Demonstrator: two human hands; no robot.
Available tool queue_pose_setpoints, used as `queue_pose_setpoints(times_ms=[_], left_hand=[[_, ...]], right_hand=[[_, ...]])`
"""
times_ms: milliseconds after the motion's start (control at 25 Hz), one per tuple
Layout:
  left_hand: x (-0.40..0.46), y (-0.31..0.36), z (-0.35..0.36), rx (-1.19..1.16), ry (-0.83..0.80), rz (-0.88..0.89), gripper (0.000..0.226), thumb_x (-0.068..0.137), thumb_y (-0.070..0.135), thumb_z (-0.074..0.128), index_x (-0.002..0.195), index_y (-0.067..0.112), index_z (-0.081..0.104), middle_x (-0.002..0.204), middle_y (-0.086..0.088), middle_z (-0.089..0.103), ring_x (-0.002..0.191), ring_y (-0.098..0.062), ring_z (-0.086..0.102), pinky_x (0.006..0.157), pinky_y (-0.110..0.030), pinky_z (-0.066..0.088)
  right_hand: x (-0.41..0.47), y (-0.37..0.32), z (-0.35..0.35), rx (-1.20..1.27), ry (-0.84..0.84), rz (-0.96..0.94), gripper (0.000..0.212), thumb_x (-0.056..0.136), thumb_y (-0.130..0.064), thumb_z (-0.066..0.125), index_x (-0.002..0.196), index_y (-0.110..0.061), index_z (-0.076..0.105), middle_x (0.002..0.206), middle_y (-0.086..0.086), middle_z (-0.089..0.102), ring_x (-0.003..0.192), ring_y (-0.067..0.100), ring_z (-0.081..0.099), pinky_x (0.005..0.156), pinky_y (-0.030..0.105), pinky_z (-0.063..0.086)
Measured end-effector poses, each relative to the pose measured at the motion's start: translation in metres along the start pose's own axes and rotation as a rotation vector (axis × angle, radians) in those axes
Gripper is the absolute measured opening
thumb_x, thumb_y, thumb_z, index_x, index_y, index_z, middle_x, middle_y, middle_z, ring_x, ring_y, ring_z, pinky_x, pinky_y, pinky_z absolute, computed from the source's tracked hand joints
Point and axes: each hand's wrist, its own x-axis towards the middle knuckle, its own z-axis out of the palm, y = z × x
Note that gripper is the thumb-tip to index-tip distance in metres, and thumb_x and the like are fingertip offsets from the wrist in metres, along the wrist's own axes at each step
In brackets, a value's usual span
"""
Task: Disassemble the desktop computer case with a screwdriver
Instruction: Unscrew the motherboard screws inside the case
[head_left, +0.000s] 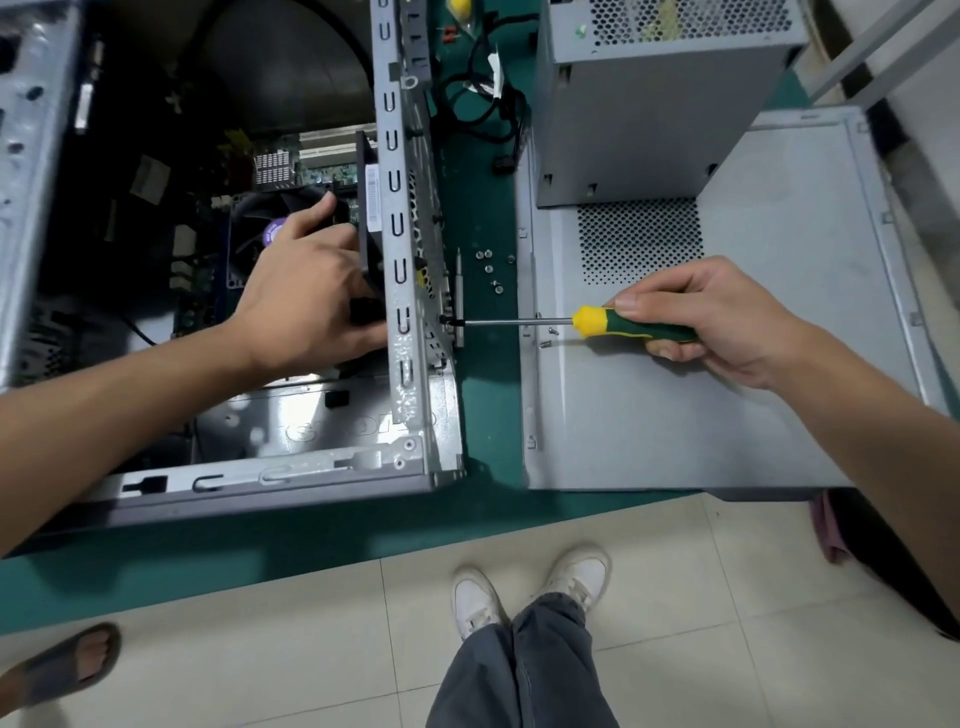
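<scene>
- Far left, on the floor: a second person's foot in a sandal (67, 662), beside the edge of the green work table (483, 405).
- Left half of the table: the open computer case (332, 457), its interior facing up toward the camera, circuit board and a cooler fan visible inside.
- The left hand (306, 296) reaches into the case; fingers curled round a black fan (370, 228) that stands against the inner face of the case's perforated rear wall.
- Between case and panel: several loose screws (488, 262) lie on the green surface, near a slim grey tool.
- The screwdriver (561, 325) lies horizontal, long axis running left to right; tip points left and meets the outer face of the case's rear wall, opposite the fan; yellow-and-green handle to the right.
- The right hand (717, 322) is clamped round the handle, thumb on top.
- Right: a detached grey side panel (727, 405) lies flat on the table; a power supply unit (649, 104) stands on its far end.
- Bottom centre: the wearer's white shoes (530, 587) on floor tiles.
</scene>
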Motion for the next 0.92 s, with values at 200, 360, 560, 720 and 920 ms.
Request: queue_pose_setpoints(times_ms=[200, 360, 560, 720, 920], left_hand=[[-0.0014, -0.0023, 0.0001, -0.001, 0.009, 0.013, 0.087, 0.093, 0.072, 0.022, 0.072, 0.006, 0.075, 0.075, -0.015, 0.068, 0.093, -0.03, 0.054, 0.106, -0.047, 0.029], [-0.0015, -0.0023, 0.0015, -0.005, 0.016, 0.017, 0.092, 0.092, 0.075, 0.018, 0.071, 0.007, 0.075, 0.073, -0.013, 0.068, 0.092, -0.029, 0.054, 0.106, -0.049, 0.03], [-0.0011, -0.0005, -0.0007, -0.024, 0.02, 0.008, 0.092, 0.091, 0.076, 0.018, 0.073, 0.007, 0.076, 0.076, -0.014, 0.069, 0.096, -0.033, 0.056, 0.107, -0.045, 0.027], [-0.0012, -0.0017, -0.0006, -0.005, 0.02, -0.001, 0.08, 0.094, 0.068, 0.028, 0.073, 0.009, 0.076, 0.073, -0.012, 0.069, 0.092, -0.035, 0.061, 0.108, -0.044, 0.026], [-0.0004, -0.0003, -0.0004, 0.024, 0.023, 0.007, 0.055, 0.083, 0.052, 0.046, 0.072, 0.007, 0.076, 0.072, -0.011, 0.069, 0.091, -0.032, 0.061, 0.107, -0.049, 0.028]], right_hand=[[0.0006, -0.0008, -0.0015, 0.003, -0.021, 0.007, 0.049, 0.053, -0.044, 0.086, 0.089, -0.01, 0.079, 0.068, 0.01, 0.067, 0.04, 0.012, 0.046, 0.034, 0.012, 0.031], [0.0022, -0.0002, -0.0023, -0.004, -0.029, 0.012, 0.048, 0.056, -0.041, 0.091, 0.089, -0.01, 0.078, 0.068, 0.011, 0.066, 0.04, 0.012, 0.046, 0.033, 0.012, 0.03], [0.001, -0.0016, -0.0024, -0.008, -0.022, 0.022, 0.049, 0.055, -0.043, 0.089, 0.09, -0.01, 0.078, 0.067, 0.01, 0.066, 0.041, 0.013, 0.047, 0.035, 0.012, 0.032], [0.0015, -0.0027, -0.0016, -0.009, -0.028, 0.012, 0.049, 0.054, -0.044, 0.087, 0.089, -0.01, 0.078, 0.066, 0.008, 0.066, 0.04, 0.012, 0.047, 0.034, 0.012, 0.031], [-0.0003, -0.0049, -0.0028, -0.058, -0.039, 0.013, 0.046, 0.056, -0.041, 0.085, 0.092, -0.013, 0.079, 0.064, 0.01, 0.064, 0.044, 0.015, 0.047, 0.037, 0.017, 0.031]])
